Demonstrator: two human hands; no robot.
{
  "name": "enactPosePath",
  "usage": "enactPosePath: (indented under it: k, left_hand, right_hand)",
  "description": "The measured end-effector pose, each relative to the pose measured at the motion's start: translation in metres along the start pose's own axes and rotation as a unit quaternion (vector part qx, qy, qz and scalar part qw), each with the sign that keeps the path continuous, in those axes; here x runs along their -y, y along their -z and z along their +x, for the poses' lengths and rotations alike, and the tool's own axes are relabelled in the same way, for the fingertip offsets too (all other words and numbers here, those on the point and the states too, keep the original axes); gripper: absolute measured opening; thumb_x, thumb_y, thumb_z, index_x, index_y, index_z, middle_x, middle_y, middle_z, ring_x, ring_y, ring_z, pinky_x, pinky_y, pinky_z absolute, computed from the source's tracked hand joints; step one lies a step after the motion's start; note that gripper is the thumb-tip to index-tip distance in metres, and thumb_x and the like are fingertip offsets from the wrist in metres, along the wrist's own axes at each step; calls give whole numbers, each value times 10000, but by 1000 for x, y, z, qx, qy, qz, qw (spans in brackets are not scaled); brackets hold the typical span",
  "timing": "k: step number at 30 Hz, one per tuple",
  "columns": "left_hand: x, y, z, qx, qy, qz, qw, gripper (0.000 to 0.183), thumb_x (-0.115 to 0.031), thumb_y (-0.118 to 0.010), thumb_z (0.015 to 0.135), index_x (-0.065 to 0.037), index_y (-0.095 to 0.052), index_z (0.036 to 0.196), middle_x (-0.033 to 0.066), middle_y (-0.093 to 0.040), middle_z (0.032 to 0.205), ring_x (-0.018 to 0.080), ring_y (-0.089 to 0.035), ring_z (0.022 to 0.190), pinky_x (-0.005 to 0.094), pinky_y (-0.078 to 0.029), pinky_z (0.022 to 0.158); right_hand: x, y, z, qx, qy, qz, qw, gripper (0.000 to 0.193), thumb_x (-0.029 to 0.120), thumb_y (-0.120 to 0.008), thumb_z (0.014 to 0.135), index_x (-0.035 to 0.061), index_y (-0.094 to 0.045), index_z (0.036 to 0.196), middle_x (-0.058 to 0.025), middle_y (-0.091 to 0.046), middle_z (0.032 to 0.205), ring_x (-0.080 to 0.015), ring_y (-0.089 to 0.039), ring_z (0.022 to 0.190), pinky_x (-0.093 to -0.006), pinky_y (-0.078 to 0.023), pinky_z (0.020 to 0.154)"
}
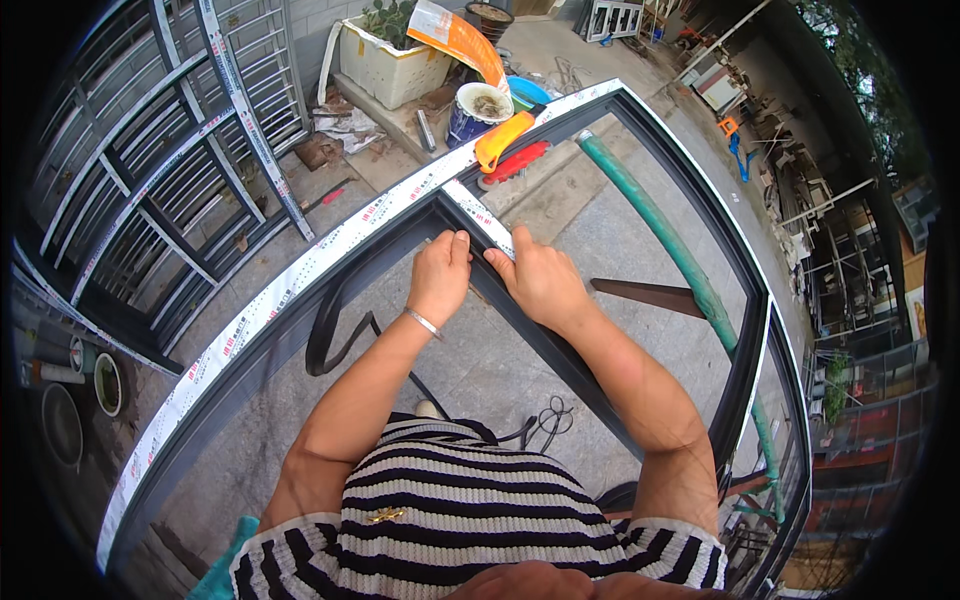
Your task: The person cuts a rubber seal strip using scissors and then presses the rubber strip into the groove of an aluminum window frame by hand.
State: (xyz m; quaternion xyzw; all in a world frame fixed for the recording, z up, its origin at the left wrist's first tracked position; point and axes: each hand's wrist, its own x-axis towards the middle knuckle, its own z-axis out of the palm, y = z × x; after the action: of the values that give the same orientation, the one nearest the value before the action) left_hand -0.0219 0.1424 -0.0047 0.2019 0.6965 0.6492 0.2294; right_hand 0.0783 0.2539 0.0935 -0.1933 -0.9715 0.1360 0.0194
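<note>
Silver-banded left hand point(440, 275): fingers curled and nearly closed, tips against the near side of the crossbar; whether something thin is pinched there, cannot tell.
Right hand point(545, 280): part closed around the crossbar, thumb on the near side, fingers over the film-covered face.
Crossbar point(481, 213): dark profile, white printed film on its upper face; between and under the hands, meeting the outer frame just beyond them.
Outer frame point(330, 245): large, dark, film-covered along its edge; lies around the working area, in front of the body.
Black strip point(322, 338): loose, looped, to the left of the left forearm; could snag if an arm sweeps through the loop.
Orange-yellow tool point(503, 142): rests across the frame's far edge; a jolt to the frame might tip it off.
Red tool point(518, 163): just beside it, on the inner side.
Green-wrapped pole point(650, 220): runs below the frame at right; if it bears weight, hard pressing on the crossbar might roll it and shift the frame.
Film and fingers, risk: dragging a grip could scuff the film; a slip at the joint could pinch fingertips.
Outlying: bucket point(478, 112), white planter box point(390, 70), barred metal frames point(190, 170).
</note>
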Motion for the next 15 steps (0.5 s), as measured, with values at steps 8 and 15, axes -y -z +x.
enactPosePath:
  k: [8,15]
  left_hand:
    - [7,0,5,-53,-3,-73,996,413,-268,-545,1073,11,-601,774,88,-618,605,155,-589,532,347,-465,523]
    - [-16,14,0,18,53,-100,993,433,-328,-542,1082,-9,-611,797,48,-587,574,118,-524,427,292,-403,409]
  right_hand:
    - [0,3,0,38,-19,-7,999,441,423,-574,1029,-10,-494,1040,-289,-701,805,-503,-691,768,-586,-551,722]
    - [-3,4,0,7,4,29,1000,428,430,-549,1050,6,-498,1030,-300,-672,791,-534,-653,785,-586,-517,704]
